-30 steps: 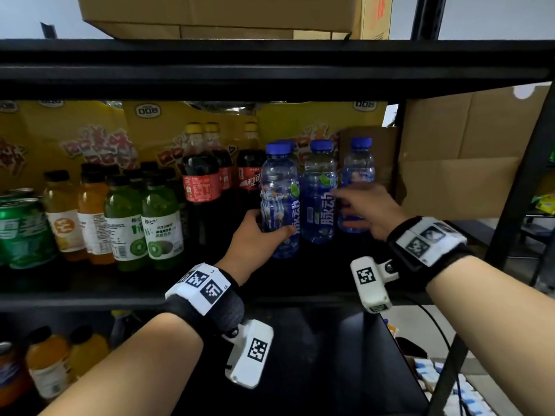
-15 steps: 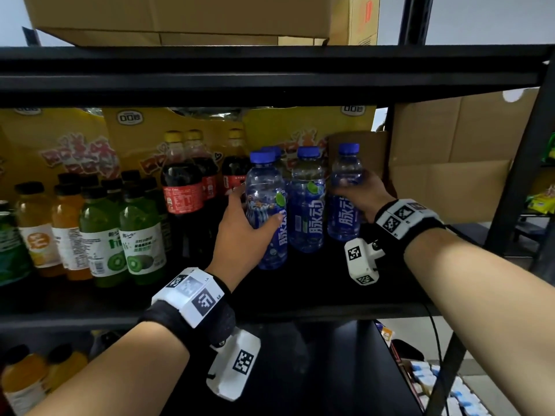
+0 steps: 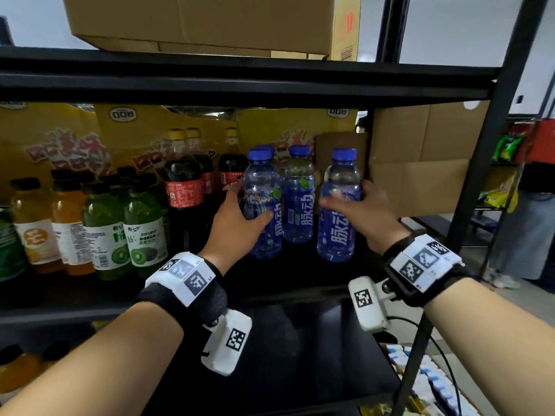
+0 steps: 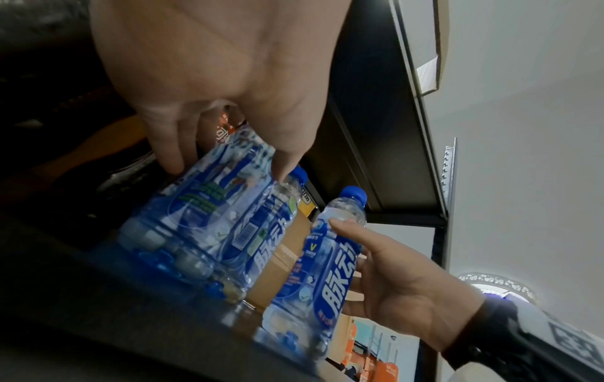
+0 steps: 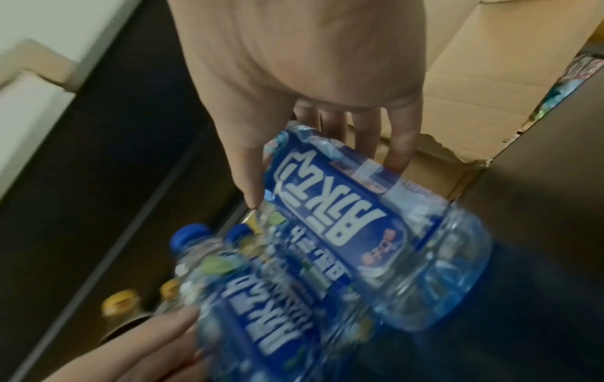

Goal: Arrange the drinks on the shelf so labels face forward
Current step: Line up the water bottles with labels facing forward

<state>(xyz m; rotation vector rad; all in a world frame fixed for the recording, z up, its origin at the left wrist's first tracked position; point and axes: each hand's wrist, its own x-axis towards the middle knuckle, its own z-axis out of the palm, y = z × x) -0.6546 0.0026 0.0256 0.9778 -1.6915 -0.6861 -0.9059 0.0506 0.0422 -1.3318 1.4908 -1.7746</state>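
Right hand (image 3: pixel 365 219) gripped the rightmost blue bottle (image 3: pixel 339 205), upright at the shelf (image 3: pixel 300 274) front, label outward | left hand (image 3: pixel 237 223) wrapped the leftmost blue bottle (image 3: pixel 264 202) | third blue bottle (image 3: pixel 298 193) stood between | cola bottles (image 3: pixel 183 187) just left.

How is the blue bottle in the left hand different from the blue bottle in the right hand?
The left hand's bottle shows its white characters off to one side; the right hand's bottle shows them squarely forward. The left hand holds its bottle beside other blue bottles; the right hand holds its bottle apart. Both have blue caps.
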